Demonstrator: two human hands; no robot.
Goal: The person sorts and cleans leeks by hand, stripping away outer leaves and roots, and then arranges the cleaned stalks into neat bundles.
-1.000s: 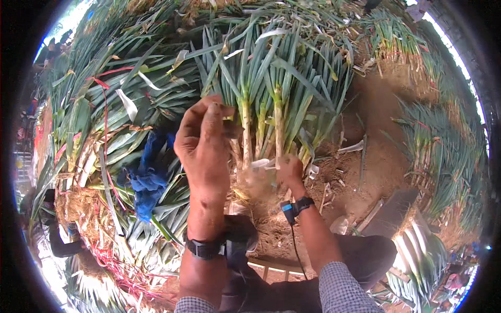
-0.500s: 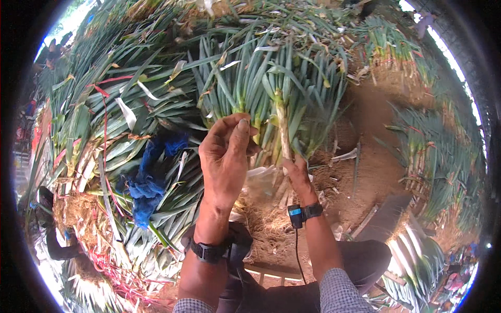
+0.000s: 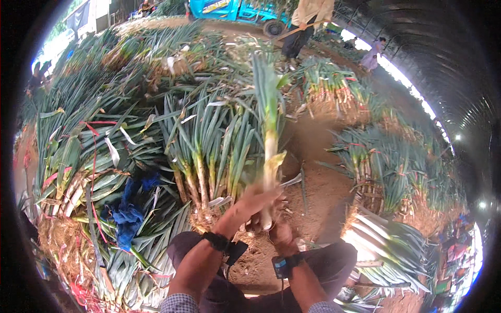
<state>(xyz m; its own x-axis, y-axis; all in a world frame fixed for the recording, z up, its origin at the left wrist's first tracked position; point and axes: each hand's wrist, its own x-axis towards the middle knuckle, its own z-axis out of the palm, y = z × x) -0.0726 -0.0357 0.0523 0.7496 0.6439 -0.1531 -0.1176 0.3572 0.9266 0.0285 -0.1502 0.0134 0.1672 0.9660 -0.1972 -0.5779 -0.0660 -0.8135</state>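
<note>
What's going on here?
A person's bare left hand crosses the pale lower part of an upright green onion, with the right hand by its root end. Motion blur hides the exact grip of each. More green onions are bunched just to the left, and pale-stemmed stalks lie in a pile to the right.

Blurry left fingers (image 3: 267,196) and upright leek (image 3: 270,143), blue vehicle (image 3: 223,9) cropped by top edge
</note>
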